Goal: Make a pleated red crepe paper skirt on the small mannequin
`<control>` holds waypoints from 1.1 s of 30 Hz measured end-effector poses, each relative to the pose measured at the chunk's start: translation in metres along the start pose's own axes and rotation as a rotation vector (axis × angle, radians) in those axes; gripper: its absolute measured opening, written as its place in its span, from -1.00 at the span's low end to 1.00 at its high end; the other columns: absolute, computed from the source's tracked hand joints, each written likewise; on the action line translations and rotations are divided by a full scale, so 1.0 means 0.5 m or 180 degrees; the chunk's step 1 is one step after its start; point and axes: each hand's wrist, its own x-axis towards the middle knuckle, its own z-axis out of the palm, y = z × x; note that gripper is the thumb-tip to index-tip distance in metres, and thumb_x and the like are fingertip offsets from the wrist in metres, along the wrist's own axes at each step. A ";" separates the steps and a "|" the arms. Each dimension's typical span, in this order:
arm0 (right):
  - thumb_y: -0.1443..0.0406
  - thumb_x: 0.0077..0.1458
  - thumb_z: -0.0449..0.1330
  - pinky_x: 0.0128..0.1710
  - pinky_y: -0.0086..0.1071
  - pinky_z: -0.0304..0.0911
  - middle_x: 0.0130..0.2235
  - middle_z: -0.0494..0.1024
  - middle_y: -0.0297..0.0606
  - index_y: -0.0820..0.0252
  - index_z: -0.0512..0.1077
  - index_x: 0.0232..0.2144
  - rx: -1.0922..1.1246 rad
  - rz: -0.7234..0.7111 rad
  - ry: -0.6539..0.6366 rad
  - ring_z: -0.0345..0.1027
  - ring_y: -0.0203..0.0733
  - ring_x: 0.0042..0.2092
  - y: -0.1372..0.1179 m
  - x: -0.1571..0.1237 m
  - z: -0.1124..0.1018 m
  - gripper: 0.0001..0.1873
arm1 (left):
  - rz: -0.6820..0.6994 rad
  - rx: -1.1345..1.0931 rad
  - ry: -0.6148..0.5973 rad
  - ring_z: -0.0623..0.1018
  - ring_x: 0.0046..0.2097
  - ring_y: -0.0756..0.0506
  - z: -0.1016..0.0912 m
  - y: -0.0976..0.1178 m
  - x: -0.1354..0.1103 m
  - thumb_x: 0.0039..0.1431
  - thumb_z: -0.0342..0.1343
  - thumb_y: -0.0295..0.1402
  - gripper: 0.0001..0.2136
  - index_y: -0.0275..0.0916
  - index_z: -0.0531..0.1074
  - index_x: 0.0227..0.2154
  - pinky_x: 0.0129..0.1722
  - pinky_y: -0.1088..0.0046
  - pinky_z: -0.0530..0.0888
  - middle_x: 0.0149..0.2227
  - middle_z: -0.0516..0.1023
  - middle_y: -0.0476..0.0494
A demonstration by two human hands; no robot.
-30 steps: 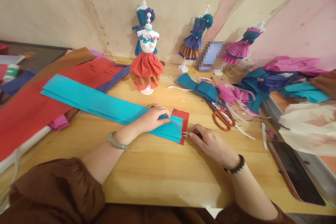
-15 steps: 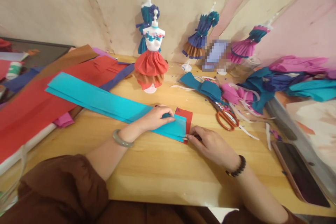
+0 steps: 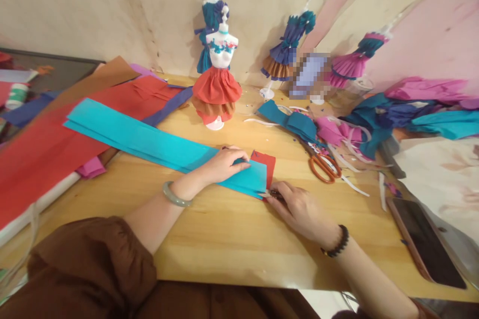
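A long folded turquoise paper strip [image 3: 149,139] lies across the wooden table [image 3: 232,249], its near end over a small red paper piece [image 3: 268,162]. My left hand [image 3: 221,164] rests on that end, fingers closed together and pinching the folds down. My right hand [image 3: 299,208] sits just right of the strip's lower corner. Its fingers are closed round a small thin metal tool [image 3: 270,193] whose tip touches the paper edge. I cannot make out what kind of tool it is.
Orange-handled scissors [image 3: 324,167] lie to the right among paper scraps and ribbons. A small mannequin in a red paper skirt [image 3: 217,87] stands behind, with others along the wall. Large red sheets [image 3: 45,149] cover the left side. A phone [image 3: 426,241] lies at the right edge.
The view has shifted slightly. My right hand has crept a little closer to the strip's corner; my left hand stays pressed on the turquoise paper.
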 end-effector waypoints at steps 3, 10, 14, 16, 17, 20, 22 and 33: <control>0.17 0.35 -0.01 -0.32 -0.28 0.32 -0.26 0.57 -0.16 0.13 0.38 -0.17 0.0022 -0.0048 0.0058 0.48 -0.10 -0.32 -0.001 0.000 0.004 -0.78 | 0.0004 0.0026 -0.0005 0.50 -0.08 -0.12 0.000 0.000 0.000 0.27 0.10 -0.28 -0.88 -0.19 0.48 -0.27 0.01 0.32 0.37 -0.20 0.58 -0.07; 0.17 0.36 -0.02 -0.30 -0.25 0.34 -0.25 0.57 -0.15 0.15 0.38 -0.16 -0.0018 0.0015 -0.0069 0.49 -0.08 -0.29 -0.006 -0.003 0.001 -0.75 | 0.0016 0.0045 -0.0029 0.50 -0.07 -0.12 -0.002 0.004 0.000 0.26 0.11 -0.31 -0.89 -0.21 0.49 -0.27 0.02 0.33 0.36 -0.19 0.59 -0.07; 0.16 0.37 -0.04 -0.27 -0.23 0.35 -0.22 0.58 -0.14 0.15 0.38 -0.13 0.0083 0.0087 -0.0087 0.50 -0.07 -0.27 -0.009 -0.008 0.000 -0.73 | 0.0016 0.0063 -0.0055 0.51 -0.07 -0.12 -0.002 0.003 0.000 0.26 0.10 -0.31 -0.89 -0.20 0.49 -0.26 0.02 0.32 0.36 -0.18 0.59 -0.08; 0.16 0.38 -0.05 -0.27 -0.23 0.35 -0.22 0.58 -0.13 0.15 0.37 -0.13 0.0128 0.0109 -0.0071 0.50 -0.06 -0.26 -0.010 -0.011 -0.001 -0.73 | 0.0021 0.0058 -0.0057 0.51 -0.07 -0.12 -0.002 0.003 0.000 0.26 0.11 -0.31 -0.89 -0.20 0.49 -0.26 0.02 0.32 0.37 -0.18 0.60 -0.08; 0.16 0.38 -0.05 -0.26 -0.23 0.35 -0.21 0.58 -0.13 0.15 0.37 -0.13 0.0141 0.0117 -0.0067 0.50 -0.06 -0.26 -0.010 -0.011 -0.001 -0.73 | 0.0030 0.0054 -0.0054 0.51 -0.07 -0.12 -0.002 0.002 0.000 0.25 0.11 -0.31 -0.89 -0.20 0.49 -0.26 0.02 0.32 0.37 -0.18 0.60 -0.08; 0.16 0.38 -0.05 -0.26 -0.24 0.36 -0.21 0.59 -0.14 0.15 0.37 -0.13 0.0136 0.0151 -0.0046 0.51 -0.07 -0.26 -0.010 -0.012 0.000 -0.73 | 0.0080 0.0033 -0.0037 0.51 -0.07 -0.12 -0.001 0.003 0.000 0.24 0.12 -0.32 -0.89 -0.21 0.50 -0.27 0.02 0.32 0.38 -0.18 0.60 -0.08; 0.16 0.38 -0.04 -0.26 -0.25 0.35 -0.21 0.59 -0.14 0.16 0.38 -0.13 0.0127 0.0176 -0.0035 0.51 -0.07 -0.26 -0.010 -0.011 0.001 -0.73 | 0.0090 0.0042 -0.0033 0.51 -0.08 -0.12 -0.001 0.004 -0.001 0.24 0.13 -0.32 -0.90 -0.21 0.50 -0.28 0.00 0.32 0.38 -0.19 0.60 -0.08; 0.16 0.39 -0.06 -0.28 -0.25 0.34 -0.23 0.58 -0.18 0.16 0.39 -0.16 0.0149 0.0164 -0.0022 0.51 -0.09 -0.29 -0.013 -0.009 0.002 -0.71 | 0.0064 0.0099 -0.0038 0.51 -0.07 -0.13 0.000 0.005 0.000 0.20 0.16 -0.33 -0.91 -0.20 0.49 -0.28 0.01 0.31 0.39 -0.18 0.60 -0.08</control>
